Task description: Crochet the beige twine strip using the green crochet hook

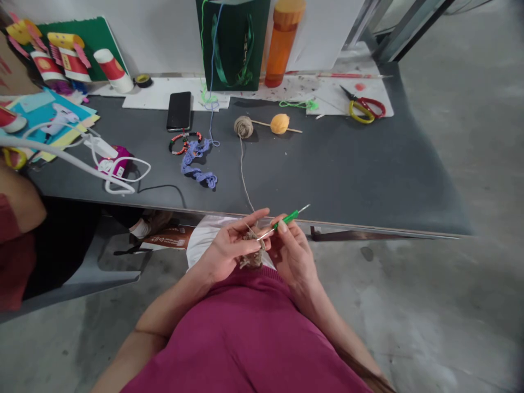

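My left hand point(229, 245) pinches a small tan crochet piece point(252, 255) just below the table's front edge. My right hand point(292, 252) grips a crochet hook with a green handle point(286, 219), its metal tip reaching into the tan piece. A tan strand point(243, 174) runs from the work up over the dark table point(347, 169) to a small tan yarn ball point(244, 126). Both hands sit close together above my lap, fingers closed on what they hold.
On the table lie an orange yarn ball on a stick point(280, 123), a blue crocheted strip point(196, 164), a beaded bracelet point(184, 143), a black phone point(179, 110), red-and-yellow scissors point(363, 108), a green bag point(232, 43) and an orange bottle point(282, 41). Another person's arm point(18, 202) is at left.
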Motion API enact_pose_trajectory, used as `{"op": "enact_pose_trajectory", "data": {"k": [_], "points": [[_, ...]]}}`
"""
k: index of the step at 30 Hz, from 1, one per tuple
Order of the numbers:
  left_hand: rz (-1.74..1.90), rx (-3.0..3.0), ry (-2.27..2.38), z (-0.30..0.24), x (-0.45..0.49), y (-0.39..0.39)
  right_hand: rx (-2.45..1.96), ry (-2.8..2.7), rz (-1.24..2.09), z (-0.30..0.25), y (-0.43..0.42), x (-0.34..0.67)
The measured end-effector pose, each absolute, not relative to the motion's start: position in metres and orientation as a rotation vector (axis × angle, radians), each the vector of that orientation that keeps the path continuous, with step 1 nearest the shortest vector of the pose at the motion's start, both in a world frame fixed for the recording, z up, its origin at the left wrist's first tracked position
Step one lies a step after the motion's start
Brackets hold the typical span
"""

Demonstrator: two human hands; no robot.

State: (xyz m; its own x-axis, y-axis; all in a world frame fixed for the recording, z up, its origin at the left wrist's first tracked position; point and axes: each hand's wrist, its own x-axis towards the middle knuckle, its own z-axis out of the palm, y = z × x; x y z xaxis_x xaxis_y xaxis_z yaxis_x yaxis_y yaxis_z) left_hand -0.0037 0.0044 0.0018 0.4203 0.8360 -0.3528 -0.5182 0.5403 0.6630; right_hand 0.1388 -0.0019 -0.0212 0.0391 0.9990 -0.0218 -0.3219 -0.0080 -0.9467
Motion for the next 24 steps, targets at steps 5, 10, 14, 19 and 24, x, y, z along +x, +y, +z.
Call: {"op": "enact_pose_trajectory", "data": {"k": [5,10,14,19,24], "points": [[1.075,0.683,0.931,-0.003,0.001,0.000,-0.971,-0.744,1.248,-0.027,-0.005,0.127],[1.072,0.758,0.917,-0.004,0.002,0.000,-1.039,-0.812,1.117,-0.032,-0.006,0.128],[1.061,0.839,0.988,-0.007,0.001,0.000,-1.113,-0.924,0.960,-0.031,-0.008,0.128],[1.084,0.924,1.067,-0.009,0.002,0.001,-1.192,-0.990,0.867,-0.025,-0.009,0.126],[1.047,0.700,0.909,-0.009,0.004,0.004,-1.082,-0.880,1.062,-0.029,-0.002,0.130]]}}
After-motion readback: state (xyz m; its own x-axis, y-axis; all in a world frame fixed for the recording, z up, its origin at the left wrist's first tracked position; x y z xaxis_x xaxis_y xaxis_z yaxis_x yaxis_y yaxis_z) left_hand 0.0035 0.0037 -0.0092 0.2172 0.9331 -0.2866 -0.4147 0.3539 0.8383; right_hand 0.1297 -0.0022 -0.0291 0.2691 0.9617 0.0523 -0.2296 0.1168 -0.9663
